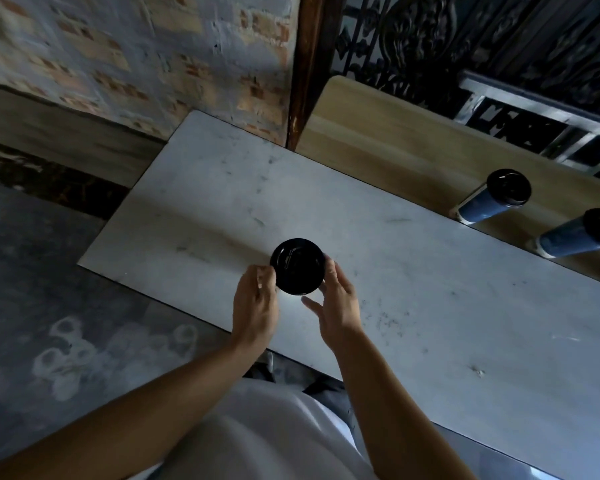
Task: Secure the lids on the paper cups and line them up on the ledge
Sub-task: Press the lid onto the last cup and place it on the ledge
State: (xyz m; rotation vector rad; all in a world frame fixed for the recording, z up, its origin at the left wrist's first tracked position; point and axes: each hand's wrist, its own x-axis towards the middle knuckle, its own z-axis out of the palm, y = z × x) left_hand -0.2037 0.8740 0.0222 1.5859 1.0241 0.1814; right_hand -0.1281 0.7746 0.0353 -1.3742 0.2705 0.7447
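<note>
A paper cup with a black lid stands over the near part of the grey table, seen from straight above so only the lid shows. My left hand holds its left side with the fingertips at the lid's rim. My right hand touches the right side, thumb spread below the lid. On the wooden ledge at the right stand two blue paper cups with black lids, one further back and one nearer the frame's right edge.
A brick wall rises behind the table's left end. A dark wooden post stands at the ledge's left end, with black ornate ironwork and a metal rail behind the ledge. Grey floor lies to the left.
</note>
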